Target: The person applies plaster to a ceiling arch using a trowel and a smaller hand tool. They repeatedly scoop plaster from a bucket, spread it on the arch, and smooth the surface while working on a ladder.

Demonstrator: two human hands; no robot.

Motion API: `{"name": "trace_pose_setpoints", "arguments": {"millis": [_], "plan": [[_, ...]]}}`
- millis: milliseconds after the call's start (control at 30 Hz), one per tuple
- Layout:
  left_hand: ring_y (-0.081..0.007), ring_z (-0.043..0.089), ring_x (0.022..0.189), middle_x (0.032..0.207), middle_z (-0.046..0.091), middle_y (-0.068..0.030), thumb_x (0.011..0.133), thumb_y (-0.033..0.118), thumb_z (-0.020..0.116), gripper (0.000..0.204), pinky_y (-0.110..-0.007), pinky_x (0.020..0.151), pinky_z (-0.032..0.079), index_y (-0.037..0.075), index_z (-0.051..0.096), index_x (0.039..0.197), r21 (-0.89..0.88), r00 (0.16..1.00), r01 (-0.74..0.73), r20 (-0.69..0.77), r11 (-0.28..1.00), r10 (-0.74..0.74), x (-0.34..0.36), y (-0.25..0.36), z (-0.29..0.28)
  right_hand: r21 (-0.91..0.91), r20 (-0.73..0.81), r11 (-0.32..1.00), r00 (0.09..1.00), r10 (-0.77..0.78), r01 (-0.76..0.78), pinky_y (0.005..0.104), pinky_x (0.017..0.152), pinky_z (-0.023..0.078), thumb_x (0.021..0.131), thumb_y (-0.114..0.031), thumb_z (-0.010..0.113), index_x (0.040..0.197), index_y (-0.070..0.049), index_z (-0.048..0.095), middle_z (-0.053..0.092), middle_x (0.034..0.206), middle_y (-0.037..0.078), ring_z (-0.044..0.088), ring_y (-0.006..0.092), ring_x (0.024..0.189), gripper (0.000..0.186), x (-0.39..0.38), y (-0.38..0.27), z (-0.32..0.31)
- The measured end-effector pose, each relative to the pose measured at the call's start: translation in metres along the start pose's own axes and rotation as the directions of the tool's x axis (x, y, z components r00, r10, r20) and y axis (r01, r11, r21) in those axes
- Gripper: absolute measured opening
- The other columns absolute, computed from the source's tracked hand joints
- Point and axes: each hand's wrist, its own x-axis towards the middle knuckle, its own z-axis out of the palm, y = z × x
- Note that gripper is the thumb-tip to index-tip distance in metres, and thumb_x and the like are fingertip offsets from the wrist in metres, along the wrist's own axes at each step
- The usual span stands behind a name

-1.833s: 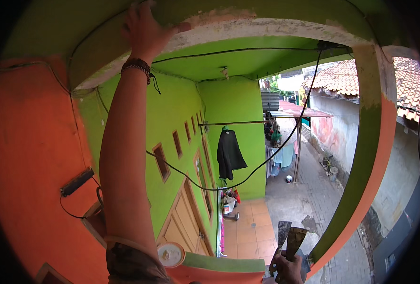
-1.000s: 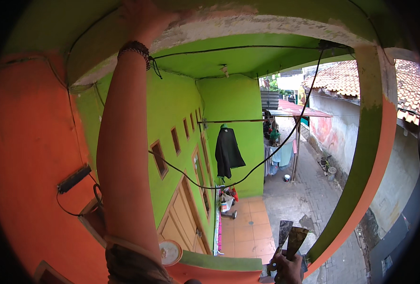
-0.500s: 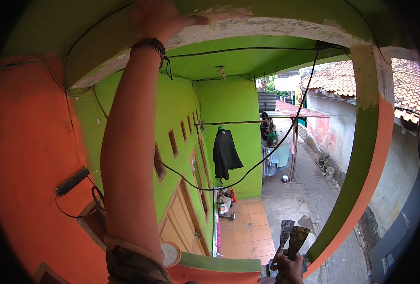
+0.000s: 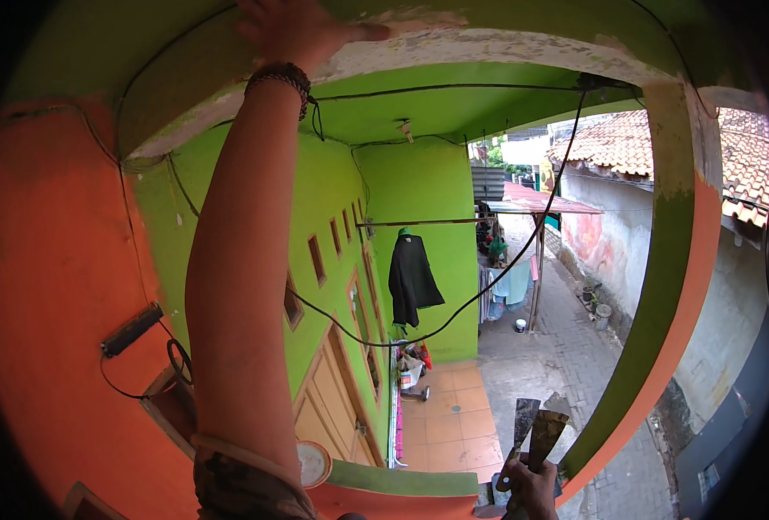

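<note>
My left hand (image 4: 302, 28) is raised to the green beam (image 4: 523, 23), fingers spread near its patch of flaked paint and bare plaster; a braided bracelet circles my wrist. At lower right, my right hand (image 4: 530, 490) grips two putty knives (image 4: 545, 438) with worn, stained blades pointing up. Between my arms, a round pale container (image 4: 313, 461) stands by the low green-and-orange ledge (image 4: 393, 481), partly hidden by my left forearm.
A black cable (image 4: 419, 338) loops across the porch, where a dark shirt (image 4: 412, 277) hangs. Orange wall (image 4: 55, 260) at left carries a lamp fixture (image 4: 131, 329). A two-coloured pillar (image 4: 671, 260) borders the alley (image 4: 575, 364); tiled floor (image 4: 445, 416) lies below.
My left hand and forearm have moved rightward along the beam. My right hand has shifted only slightly, still with both knives in it.
</note>
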Motion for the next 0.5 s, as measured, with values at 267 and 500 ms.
{"name": "trace_pose_setpoints", "arguments": {"millis": [267, 500], "plan": [[-0.0406, 0.008, 0.136, 0.147, 0.008, -0.0275, 0.054, 0.058, 0.079, 0.127, -0.052, 0.110, 0.012, -0.003, 0.009, 0.141, -0.084, 0.984, 0.081, -0.149, 0.993, -0.093, 0.025, -0.025, -0.012, -0.024, 0.028, 0.996, 0.996, 0.088, -0.087, 0.0237, 0.043, 0.040, 0.084, -0.015, 0.062, 0.081, 0.002, 0.061, 0.057, 0.061, 0.004, 0.052, 0.0099, 0.048, 0.017, -0.001, -0.010, 0.009], [-0.0397, 0.011, 0.136, 0.146, 0.012, -0.0267, 0.063, 0.051, 0.076, 0.113, -0.051, 0.110, 0.012, -0.001, 0.013, 0.141, -0.189, 0.941, 0.289, -0.124, 0.938, -0.315, 0.009, -0.009, -0.002, 0.059, 0.059, 0.993, 0.993, 0.100, -0.104, 0.0264, 0.047, 0.045, 0.083, -0.009, 0.059, 0.078, 0.004, 0.058, 0.059, 0.065, 0.007, 0.058, 0.0146, 0.053, 0.014, -0.003, -0.012, 0.016]]}}
